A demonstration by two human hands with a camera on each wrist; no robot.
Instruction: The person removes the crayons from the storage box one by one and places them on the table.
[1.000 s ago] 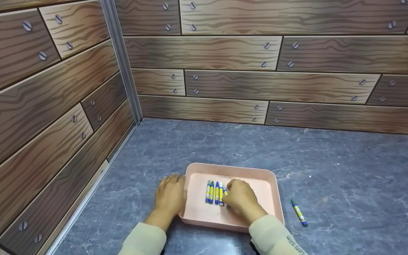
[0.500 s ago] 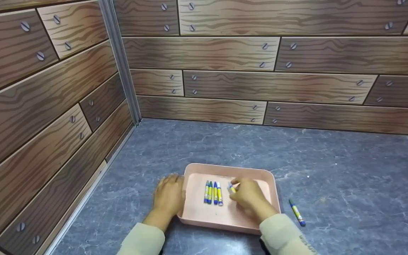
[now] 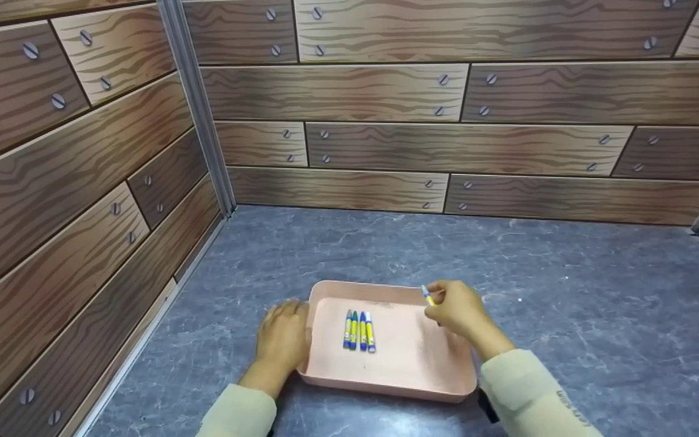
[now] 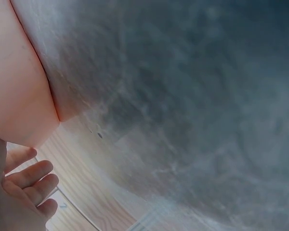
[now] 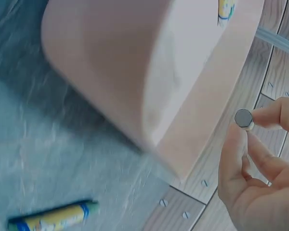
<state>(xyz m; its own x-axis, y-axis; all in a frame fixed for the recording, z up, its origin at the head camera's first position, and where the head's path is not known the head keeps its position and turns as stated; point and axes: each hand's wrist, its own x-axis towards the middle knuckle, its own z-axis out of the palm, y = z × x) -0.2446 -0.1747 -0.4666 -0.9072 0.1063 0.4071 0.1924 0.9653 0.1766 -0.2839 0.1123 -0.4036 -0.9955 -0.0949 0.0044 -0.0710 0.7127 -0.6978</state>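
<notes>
The right hand (image 3: 457, 308) pinches a crayon (image 3: 427, 294) with a yellow and blue wrapper between thumb and fingertips, raised over the far right corner of a pink tray (image 3: 416, 364). In the right wrist view this crayon's round grey end (image 5: 243, 118) faces the camera. Against the tray's left wall rests the left hand (image 3: 283, 337), its fingers loosely extended; the left wrist view shows its fingers (image 4: 33, 174) by the tray's outer side. Several crayons (image 3: 363, 331) lie side by side, upright in the head view, on the left half of the tray floor.
A single green-tipped crayon (image 5: 55, 219) lies on the dark marbled table (image 3: 325, 243), outside the tray's right side; the right sleeve (image 3: 525, 382) hides it in the head view. Wood-print panels (image 3: 349, 142) wall the table at back and left.
The right hand has picked up a crayon from the right end of the row and carried it right and away, up over the tray's far right corner. The left hand has stayed at the tray.
</notes>
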